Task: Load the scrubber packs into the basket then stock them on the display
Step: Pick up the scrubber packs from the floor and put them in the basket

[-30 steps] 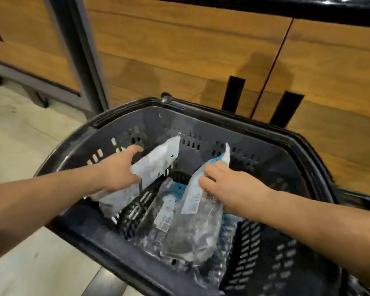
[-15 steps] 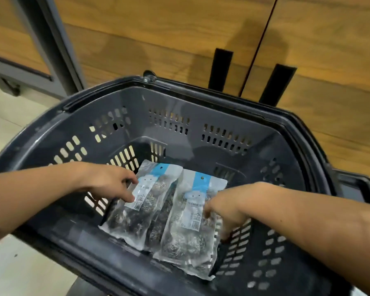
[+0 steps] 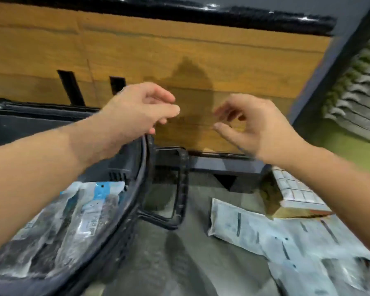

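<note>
While the fingers of the left hand hung loosely curled and released, grasping nothing, the fingers of the right hand were curled in the same slack way and also held nothing. Both hands were raised side by side with a gap between them, thumbs and fingertips turned toward each other, and both bare forearms reached in from the near edge.

Below the left wrist ran the curved right rim of the dark grey basket, which filled the near left. Inside it lay the scrubber packs, clear bags with blue and white header cards and dark contents, overlapping on the basket's bottom and partly hidden by the left forearm. A black loop handle hung down the basket's right side, beside the grey floor.

On the floor to the near right lay several pale flat packs, overlapping; blur hid what they held. Just beyond them, under the right forearm, sat a brown box with a white gridded top.

Behind the hands stood a wooden panel with two dark slots at its left and a black ledge along its top. At the far right, rows of grey and green goods were stacked on a display, too blurred to identify.
</note>
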A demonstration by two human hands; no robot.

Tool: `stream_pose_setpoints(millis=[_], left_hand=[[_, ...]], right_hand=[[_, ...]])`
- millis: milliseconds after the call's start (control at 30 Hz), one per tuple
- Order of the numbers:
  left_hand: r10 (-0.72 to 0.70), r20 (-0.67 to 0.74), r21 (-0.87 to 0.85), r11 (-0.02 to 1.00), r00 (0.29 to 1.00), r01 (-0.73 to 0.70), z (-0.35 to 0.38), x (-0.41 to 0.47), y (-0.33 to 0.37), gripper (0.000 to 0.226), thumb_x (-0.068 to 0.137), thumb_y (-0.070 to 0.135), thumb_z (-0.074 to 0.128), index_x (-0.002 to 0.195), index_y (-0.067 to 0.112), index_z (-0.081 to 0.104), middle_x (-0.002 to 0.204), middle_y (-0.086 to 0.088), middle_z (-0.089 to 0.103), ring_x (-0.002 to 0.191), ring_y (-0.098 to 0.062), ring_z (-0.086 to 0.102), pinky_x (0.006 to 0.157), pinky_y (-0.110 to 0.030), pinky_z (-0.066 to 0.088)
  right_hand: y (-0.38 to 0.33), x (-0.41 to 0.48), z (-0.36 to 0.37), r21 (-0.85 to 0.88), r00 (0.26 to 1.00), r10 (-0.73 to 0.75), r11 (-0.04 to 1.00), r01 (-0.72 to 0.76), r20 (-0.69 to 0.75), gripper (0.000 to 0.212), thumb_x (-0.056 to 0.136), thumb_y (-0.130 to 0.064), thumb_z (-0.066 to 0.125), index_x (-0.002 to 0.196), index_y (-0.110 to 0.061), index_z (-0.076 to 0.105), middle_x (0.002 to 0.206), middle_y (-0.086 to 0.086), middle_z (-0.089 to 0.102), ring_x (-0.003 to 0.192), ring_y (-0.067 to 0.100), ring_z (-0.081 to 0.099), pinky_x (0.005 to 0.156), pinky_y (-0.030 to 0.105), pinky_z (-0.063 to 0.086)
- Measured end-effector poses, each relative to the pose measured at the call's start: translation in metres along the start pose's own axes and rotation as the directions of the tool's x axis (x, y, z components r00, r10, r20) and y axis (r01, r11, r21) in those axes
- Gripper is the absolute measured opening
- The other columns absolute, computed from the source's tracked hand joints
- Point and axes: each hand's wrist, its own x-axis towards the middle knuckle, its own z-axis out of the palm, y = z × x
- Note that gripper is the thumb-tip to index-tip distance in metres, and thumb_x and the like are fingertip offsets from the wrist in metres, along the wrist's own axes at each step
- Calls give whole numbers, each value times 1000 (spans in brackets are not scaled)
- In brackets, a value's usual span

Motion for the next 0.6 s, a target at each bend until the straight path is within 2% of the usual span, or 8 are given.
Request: stream_pose_setpoints(millis=[67,133,200,267,333,433,500,600], left_hand=[[16,42,-27,1000,999,-15,55,3,23,14,87,29,73,100,28,68,98,2,73,91,-13,69,77,-35,56],[4,106,-39,999,994,0,111,3,36,12,86,29,73,97,29,67,99,4,72,91,-15,69,77,-35,58],[-43,178,-49,997,983,53,168,-1,35,11,87,26,72,94,26,65,97,2,70,85,-13,66,73,-33,55],[-113,230,-47,991,966,127,219,-7,19,12,86,25,73,94,24,64,98,-5,70,82,-15,63,70,-31,51],[-193,272,1,980,943,200,258,-14,-10,17,85,26,74,99,23,64,98,-6,69,85,-17,64,72,-32,49],[-341,279,125,940,898,318,291,-24,-63,21,86,28,72,105,24,63,101,0,66,89,-15,63,73,-29,49],[-409,247,205,908,878,366,299,-30,-100,20,86,25,72,104,23,62,101,0,66,83,-12,60,65,-24,44],[-463,189,330,861,866,388,300,-37,-146,21,84,23,75,99,24,62,94,2,67,75,-12,59,58,-19,40]], right_hand=[[48,-41,-16,21,992,119,993,-118,-42,14,89,-29,67,92,-17,60,92,0,66,85,19,61,79,43,53],[99,-84,-13,13,968,249,968,-249,-2,15,87,-29,65,92,-17,58,90,1,64,85,21,60,78,45,52],[146,-129,4,-55,912,400,916,-396,94,23,86,-32,68,105,-20,59,98,1,64,91,23,62,81,43,52],[182,-170,31,-138,837,497,868,-478,227,40,86,-35,70,120,-21,56,111,4,61,103,27,61,87,40,51],[202,-206,62,-239,753,543,840,-488,371,58,86,-41,69,135,-22,46,126,5,54,119,28,55,93,37,49],[219,-247,115,-374,630,559,829,-416,539,89,84,-49,71,154,-29,19,153,3,33,137,29,41,101,42,47],[232,-268,149,-408,546,551,835,-370,631,111,80,-49,76,158,-32,-1,166,5,10,147,33,28,108,48,42],[252,-292,187,-426,457,556,829,-361,694,129,76,-48,81,154,-38,-21,166,2,-22,154,38,0,118,56,25]])
